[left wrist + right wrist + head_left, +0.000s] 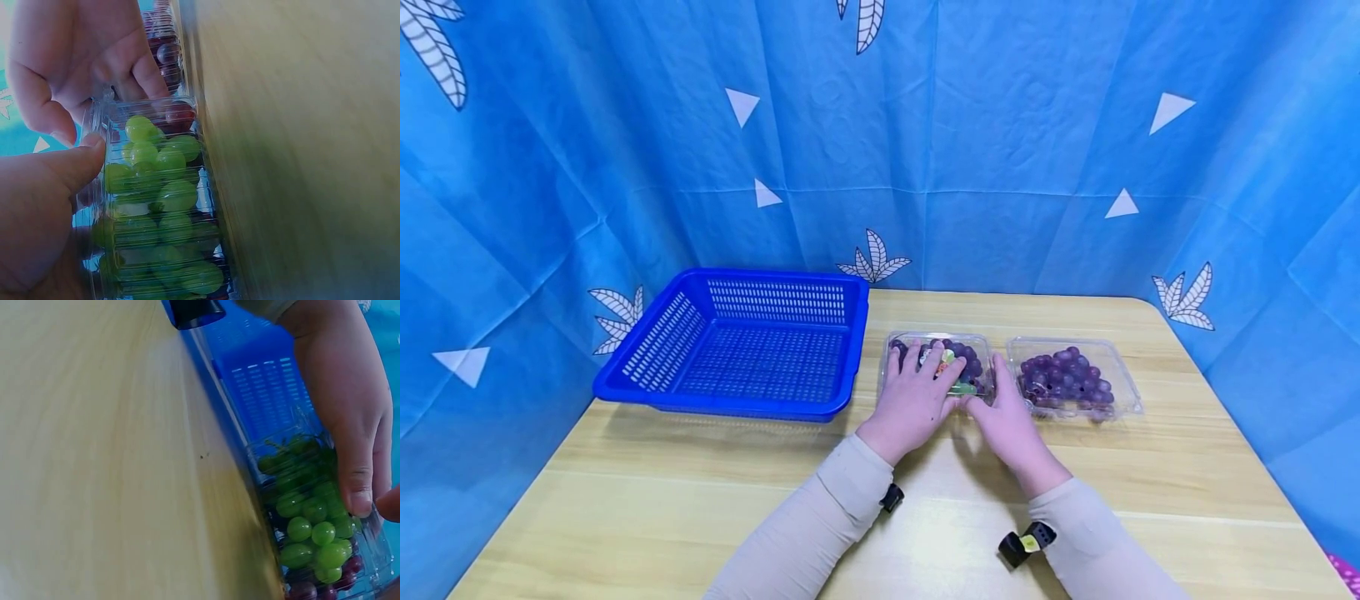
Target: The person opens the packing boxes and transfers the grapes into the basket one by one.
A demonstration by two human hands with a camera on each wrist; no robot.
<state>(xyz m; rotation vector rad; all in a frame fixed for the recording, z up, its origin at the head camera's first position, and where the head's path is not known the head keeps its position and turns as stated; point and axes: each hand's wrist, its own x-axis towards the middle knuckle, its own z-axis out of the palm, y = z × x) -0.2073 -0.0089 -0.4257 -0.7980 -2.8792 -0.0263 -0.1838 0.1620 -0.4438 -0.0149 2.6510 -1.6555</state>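
A clear plastic box of grapes (972,363) lies on the table, with a coloured label on its lid. Green grapes (178,194) show through its near side, and dark red ones lie beside them. My left hand (912,410) rests on the lid with spread fingers; its thumb (359,501) touches the lid's near edge. At the right end of the box, my right hand (1011,425) touches the side with extended fingers, thumb close to the near corner. A second clear box of purple grapes (1067,379) sits just right of that hand.
A blue plastic basket (730,406) with slotted walls stands to the left on the wooden table (925,542). Behind and beside the table hangs a blue curtain (1000,167) with leaf and triangle prints. Each wrist wears a small black camera.
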